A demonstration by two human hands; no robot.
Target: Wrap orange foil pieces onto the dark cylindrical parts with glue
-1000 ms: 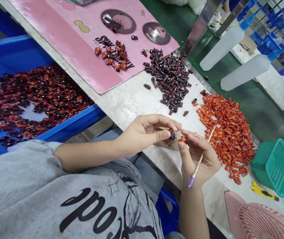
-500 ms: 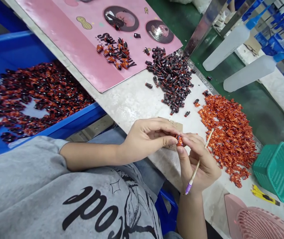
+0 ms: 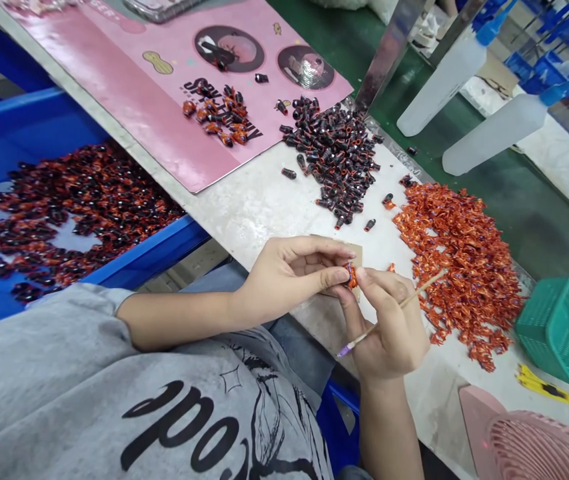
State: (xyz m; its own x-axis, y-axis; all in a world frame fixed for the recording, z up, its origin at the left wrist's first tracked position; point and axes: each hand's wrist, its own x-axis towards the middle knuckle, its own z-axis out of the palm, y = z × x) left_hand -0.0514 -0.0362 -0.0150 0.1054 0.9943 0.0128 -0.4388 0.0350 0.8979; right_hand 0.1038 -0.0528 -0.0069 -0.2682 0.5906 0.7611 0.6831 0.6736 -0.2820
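Note:
My left hand pinches a small orange-and-black piece between thumb and fingers, just above the table's front edge. My right hand meets it there, fingertips closed on the same piece, while a thin stick with a purple end lies held across its palm. A bit of brown cardboard lies under the hands. A heap of orange foil pieces lies to the right. A pile of small black caps lies beyond.
A blue bin with several finished orange-black pieces stands at left. A pink sheet bears a small cluster of pieces. A green basket, a yellow cutter, a pink fan and two spray bottles are at right.
The hands came together: a black cap in the left and an orange foil in the right became one joined piece in both pinches. The stick has tilted flatter.

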